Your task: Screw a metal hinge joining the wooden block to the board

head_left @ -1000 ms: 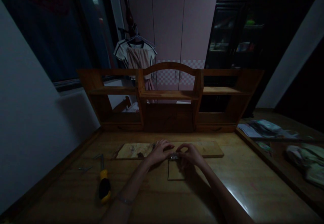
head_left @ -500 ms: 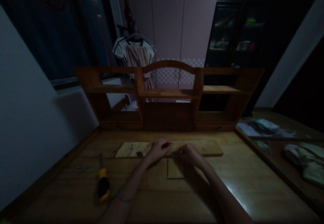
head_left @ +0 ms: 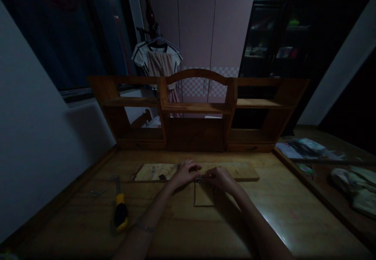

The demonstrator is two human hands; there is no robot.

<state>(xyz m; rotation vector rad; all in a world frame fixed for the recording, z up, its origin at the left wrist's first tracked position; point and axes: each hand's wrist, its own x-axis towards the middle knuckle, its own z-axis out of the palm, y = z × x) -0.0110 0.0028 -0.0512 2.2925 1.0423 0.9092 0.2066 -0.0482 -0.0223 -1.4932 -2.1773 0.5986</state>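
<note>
Head view, dim room: a dark curtain [head_left: 82, 48] hangs far left; on the wooden counter [head_left: 164, 232] lies a yellow-and-black screwdriver [head_left: 120, 213]. Next, the left hand [head_left: 185, 175] rests on a long board [head_left: 243, 172]. At its near edge, between the hands, sits a small metal fitting [head_left: 200, 178], too murky for me to tell whether either hand grips it. A square wooden piece [head_left: 203, 195] loses its right edge in shadow beneath the right hand [head_left: 220, 178], fingers bent. Far right, a cabinet's [head_left: 276, 37] contents blur.
</note>
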